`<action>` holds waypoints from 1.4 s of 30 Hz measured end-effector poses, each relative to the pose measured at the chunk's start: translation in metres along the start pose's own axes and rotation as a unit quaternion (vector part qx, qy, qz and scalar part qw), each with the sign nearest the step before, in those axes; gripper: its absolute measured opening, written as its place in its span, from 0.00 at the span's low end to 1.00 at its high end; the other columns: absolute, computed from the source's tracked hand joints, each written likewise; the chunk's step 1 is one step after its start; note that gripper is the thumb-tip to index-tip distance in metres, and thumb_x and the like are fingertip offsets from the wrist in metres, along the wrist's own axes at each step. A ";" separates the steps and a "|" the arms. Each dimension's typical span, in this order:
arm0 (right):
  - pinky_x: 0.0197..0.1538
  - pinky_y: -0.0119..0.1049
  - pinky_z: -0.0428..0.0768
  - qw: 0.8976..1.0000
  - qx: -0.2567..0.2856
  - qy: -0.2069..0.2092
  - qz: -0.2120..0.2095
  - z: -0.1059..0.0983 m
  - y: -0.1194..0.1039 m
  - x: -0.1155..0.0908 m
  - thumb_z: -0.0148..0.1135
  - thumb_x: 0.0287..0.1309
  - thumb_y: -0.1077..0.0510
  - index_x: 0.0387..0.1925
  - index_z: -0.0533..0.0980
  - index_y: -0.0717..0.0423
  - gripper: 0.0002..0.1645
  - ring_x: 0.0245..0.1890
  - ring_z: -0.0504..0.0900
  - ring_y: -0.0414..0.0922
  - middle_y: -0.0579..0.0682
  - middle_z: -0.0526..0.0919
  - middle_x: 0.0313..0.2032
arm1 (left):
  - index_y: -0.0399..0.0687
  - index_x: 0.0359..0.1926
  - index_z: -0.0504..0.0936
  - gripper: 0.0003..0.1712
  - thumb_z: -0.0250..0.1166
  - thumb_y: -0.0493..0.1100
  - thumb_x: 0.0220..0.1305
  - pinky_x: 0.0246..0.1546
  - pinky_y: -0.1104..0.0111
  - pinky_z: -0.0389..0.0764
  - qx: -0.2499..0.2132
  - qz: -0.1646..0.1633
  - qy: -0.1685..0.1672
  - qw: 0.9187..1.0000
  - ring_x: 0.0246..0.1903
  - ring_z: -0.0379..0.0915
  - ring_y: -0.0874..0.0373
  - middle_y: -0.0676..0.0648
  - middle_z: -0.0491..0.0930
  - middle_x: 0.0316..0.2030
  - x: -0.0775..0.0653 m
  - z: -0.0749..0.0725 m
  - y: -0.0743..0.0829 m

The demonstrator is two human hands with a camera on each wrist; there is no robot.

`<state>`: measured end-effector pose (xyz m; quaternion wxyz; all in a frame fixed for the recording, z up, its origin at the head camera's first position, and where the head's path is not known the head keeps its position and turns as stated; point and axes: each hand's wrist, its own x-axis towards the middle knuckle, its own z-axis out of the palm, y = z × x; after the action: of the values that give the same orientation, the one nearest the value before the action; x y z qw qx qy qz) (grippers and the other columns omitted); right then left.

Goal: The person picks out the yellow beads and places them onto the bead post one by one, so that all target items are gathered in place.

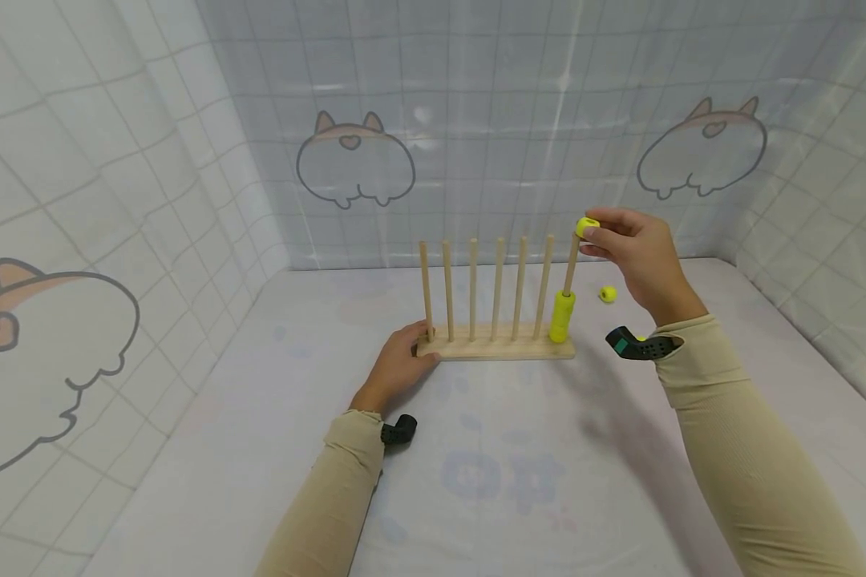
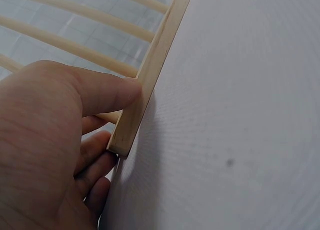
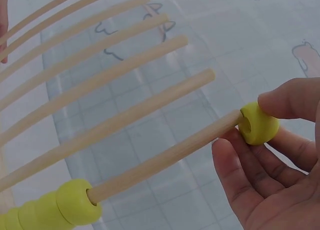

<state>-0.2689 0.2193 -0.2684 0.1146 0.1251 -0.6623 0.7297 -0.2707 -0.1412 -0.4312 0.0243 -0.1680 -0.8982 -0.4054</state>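
Note:
A wooden rack has a flat base [image 1: 487,349] and a row of several upright pegs [image 1: 472,288]. At its left end, my left hand [image 1: 402,361] grips the base, thumb on the front edge and fingers around the end in the left wrist view. My right hand [image 1: 642,252] pinches a yellow bead [image 3: 260,124] between thumb and fingers. The bead's hole is right at the tip of the rightmost peg [image 3: 165,157]. Lower on that same peg sits a stack of yellow beads [image 1: 561,317]; the other pegs are bare.
A loose yellow bead [image 1: 608,294] lies on the white cloth right of the rack. Another yellow bead [image 1: 641,338] shows partly behind the right wrist strap [image 1: 631,344]. A tile-patterned curtain [image 1: 476,128] stands behind the rack and along both sides.

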 end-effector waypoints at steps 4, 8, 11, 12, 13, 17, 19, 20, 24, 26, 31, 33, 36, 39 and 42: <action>0.48 0.34 0.84 1.000 -0.001 -0.001 -0.001 0.001 0.000 0.001 0.70 0.59 0.65 0.55 0.76 0.72 0.24 0.41 0.85 0.46 0.53 0.84 0.41 | 0.39 0.69 0.72 0.33 0.68 0.41 0.64 0.70 0.54 0.61 0.002 0.002 0.000 1.000 0.71 0.58 0.44 0.41 0.67 0.70 0.001 0.000 0.000; 0.48 0.33 0.84 1.000 -0.009 -0.004 -0.001 0.002 0.000 0.001 0.69 0.60 0.66 0.54 0.77 0.70 0.21 0.42 0.85 0.46 0.53 0.84 0.40 | 0.39 0.69 0.72 0.33 0.68 0.41 0.64 0.70 0.54 0.61 0.003 0.003 -0.001 1.000 0.71 0.58 0.45 0.40 0.67 0.70 0.001 0.000 -0.001; 0.49 0.33 0.83 1.000 -0.016 -0.009 -0.002 0.003 -0.001 0.001 0.69 0.61 0.65 0.54 0.77 0.69 0.21 0.43 0.85 0.46 0.53 0.85 0.41 | 0.38 0.68 0.72 0.33 0.68 0.41 0.63 0.71 0.54 0.61 0.005 0.004 0.000 1.000 0.71 0.58 0.44 0.40 0.67 0.70 0.001 0.000 -0.001; 0.49 0.33 0.83 1.000 -0.019 -0.011 -0.002 0.003 -0.001 0.001 0.69 0.61 0.65 0.54 0.77 0.69 0.21 0.43 0.85 0.46 0.53 0.85 0.41 | 0.38 0.68 0.73 0.33 0.67 0.41 0.63 0.71 0.54 0.60 0.007 0.005 0.000 1.000 0.71 0.58 0.44 0.40 0.67 0.70 0.001 0.000 -0.001; 0.49 0.33 0.83 1.000 -0.021 -0.012 -0.001 0.003 -0.001 0.001 0.69 0.61 0.64 0.54 0.77 0.68 0.21 0.44 0.85 0.46 0.53 0.85 0.41 | 0.38 0.68 0.73 0.33 0.67 0.42 0.63 0.71 0.53 0.60 0.009 0.006 0.001 1.000 0.71 0.59 0.44 0.40 0.67 0.70 0.001 0.000 -0.001; 0.49 0.33 0.83 0.999 -0.035 -0.016 0.003 0.003 -0.001 0.000 0.69 0.62 0.63 0.56 0.77 0.68 0.22 0.46 0.85 0.47 0.53 0.84 0.43 | 0.40 0.68 0.74 0.33 0.67 0.42 0.63 0.71 0.54 0.60 0.018 0.008 0.003 1.000 0.71 0.59 0.45 0.41 0.68 0.69 0.001 0.001 -0.001; 0.49 0.32 0.83 0.999 -0.040 -0.016 0.004 0.003 -0.001 0.000 0.69 0.62 0.63 0.56 0.77 0.68 0.23 0.46 0.85 0.48 0.53 0.84 0.43 | 0.41 0.68 0.74 0.33 0.67 0.42 0.62 0.71 0.53 0.59 0.017 0.007 0.003 1.000 0.71 0.58 0.45 0.42 0.68 0.70 0.001 0.001 -0.001; 0.50 0.32 0.83 0.999 -0.044 -0.016 0.005 0.003 -0.001 0.000 0.68 0.62 0.63 0.56 0.76 0.68 0.23 0.47 0.85 0.48 0.53 0.83 0.43 | 0.41 0.68 0.73 0.33 0.67 0.43 0.63 0.71 0.53 0.59 0.016 0.005 0.002 1.000 0.71 0.58 0.45 0.42 0.68 0.70 0.001 0.001 -0.001; 0.49 0.32 0.83 0.998 -0.058 -0.013 0.007 0.004 -0.001 0.000 0.69 0.62 0.62 0.56 0.77 0.68 0.23 0.46 0.84 0.47 0.53 0.82 0.44 | 0.41 0.69 0.73 0.33 0.67 0.43 0.63 0.71 0.54 0.59 0.014 0.000 0.001 1.000 0.71 0.57 0.45 0.42 0.67 0.70 0.001 0.001 0.000; 0.49 0.32 0.82 0.997 -0.069 -0.013 0.008 0.005 0.000 0.000 0.69 0.62 0.61 0.56 0.77 0.67 0.23 0.46 0.83 0.47 0.52 0.82 0.45 | 0.41 0.69 0.73 0.33 0.67 0.43 0.63 0.71 0.53 0.59 0.015 0.000 0.001 1.000 0.71 0.58 0.45 0.42 0.67 0.70 0.001 0.001 -0.001; 0.49 0.31 0.82 0.996 -0.092 -0.016 0.009 0.006 0.000 -0.001 0.68 0.63 0.61 0.57 0.77 0.67 0.24 0.43 0.82 0.46 0.52 0.81 0.45 | 0.40 0.70 0.72 0.34 0.66 0.43 0.63 0.71 0.53 0.59 0.015 0.002 0.001 1.000 0.71 0.58 0.44 0.41 0.67 0.70 0.000 0.001 -0.001; 0.48 0.30 0.82 0.995 -0.103 -0.017 0.009 0.006 0.000 -0.001 0.67 0.63 0.61 0.58 0.76 0.67 0.24 0.43 0.82 0.45 0.52 0.81 0.46 | 0.41 0.70 0.72 0.34 0.66 0.43 0.63 0.71 0.53 0.58 0.017 0.001 0.000 1.000 0.71 0.57 0.44 0.41 0.67 0.70 0.000 0.001 -0.001; 0.48 0.29 0.82 0.993 -0.117 -0.019 0.010 0.007 -0.001 -0.002 0.66 0.65 0.60 0.59 0.75 0.67 0.24 0.43 0.82 0.45 0.52 0.81 0.46 | 0.41 0.70 0.71 0.34 0.66 0.43 0.63 0.71 0.53 0.58 0.019 0.000 0.000 1.000 0.71 0.57 0.44 0.41 0.67 0.70 0.000 0.001 -0.001; 0.48 0.29 0.82 0.992 -0.127 -0.020 0.010 0.007 -0.002 -0.002 0.65 0.65 0.60 0.60 0.75 0.67 0.24 0.44 0.82 0.45 0.52 0.80 0.46 | 0.41 0.70 0.71 0.34 0.66 0.43 0.63 0.71 0.53 0.58 0.018 0.001 0.000 1.000 0.71 0.57 0.44 0.41 0.67 0.70 -0.001 0.001 -0.001; 0.48 0.29 0.82 0.992 -0.128 -0.021 0.011 0.007 -0.002 -0.002 0.65 0.65 0.61 0.60 0.75 0.67 0.24 0.44 0.82 0.45 0.52 0.80 0.45 | 0.41 0.70 0.71 0.34 0.66 0.43 0.63 0.71 0.53 0.59 0.017 0.003 0.002 1.000 0.71 0.58 0.44 0.41 0.67 0.70 -0.001 0.000 0.000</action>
<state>-0.2665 0.2125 -0.2665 0.1080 0.1177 -0.7538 0.6374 -0.2701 -0.1412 -0.4316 0.0301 -0.1694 -0.9044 -0.3905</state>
